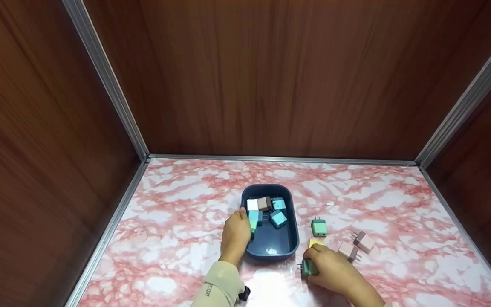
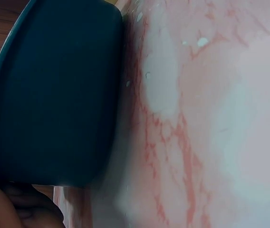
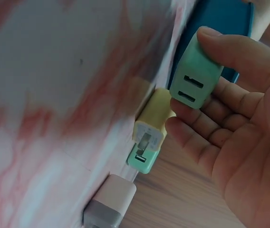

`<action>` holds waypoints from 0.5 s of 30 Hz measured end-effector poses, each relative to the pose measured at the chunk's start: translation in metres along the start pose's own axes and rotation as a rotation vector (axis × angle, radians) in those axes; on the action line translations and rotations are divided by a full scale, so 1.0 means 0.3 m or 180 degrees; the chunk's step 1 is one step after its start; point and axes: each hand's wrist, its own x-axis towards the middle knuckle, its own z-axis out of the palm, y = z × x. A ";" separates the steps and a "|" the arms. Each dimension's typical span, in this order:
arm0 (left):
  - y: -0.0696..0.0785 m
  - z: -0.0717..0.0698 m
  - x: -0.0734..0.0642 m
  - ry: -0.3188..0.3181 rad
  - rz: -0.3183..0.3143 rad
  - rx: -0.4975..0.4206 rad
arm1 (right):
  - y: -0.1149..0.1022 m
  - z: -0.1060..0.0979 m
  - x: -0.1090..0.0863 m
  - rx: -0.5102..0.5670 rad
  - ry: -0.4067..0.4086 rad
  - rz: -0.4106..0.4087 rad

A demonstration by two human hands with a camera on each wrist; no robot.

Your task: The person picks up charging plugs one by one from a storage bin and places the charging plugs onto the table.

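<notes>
My right hand [image 1: 333, 268] pinches a green USB wall charger [image 3: 197, 76] between thumb and fingers, just right of a dark blue bin [image 1: 271, 251]. Two USB slots face the right wrist camera; in the head view its prongs point left. At the bin's left side my left hand [image 1: 236, 232] grips the rim. Inside lie several chargers: a white one [image 1: 252, 204], a beige one [image 1: 264, 203], blue ones [image 1: 278, 218] and a green one. Close to the right hand are a yellow charger [image 1: 315, 242], another green charger [image 1: 319, 227] and two pink chargers [image 1: 364, 241].
The bin stands on a table [image 1: 177, 213] with a red and white marbled top. Brown wood-grain panels [image 1: 271, 85] with metal edge strips [image 1: 279, 159] enclose the back and both sides.
</notes>
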 end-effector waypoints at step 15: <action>-0.003 0.003 0.004 -0.0031 0.0006 0.0015 | -0.003 0.020 0.002 0.0019 -0.0237 0.0014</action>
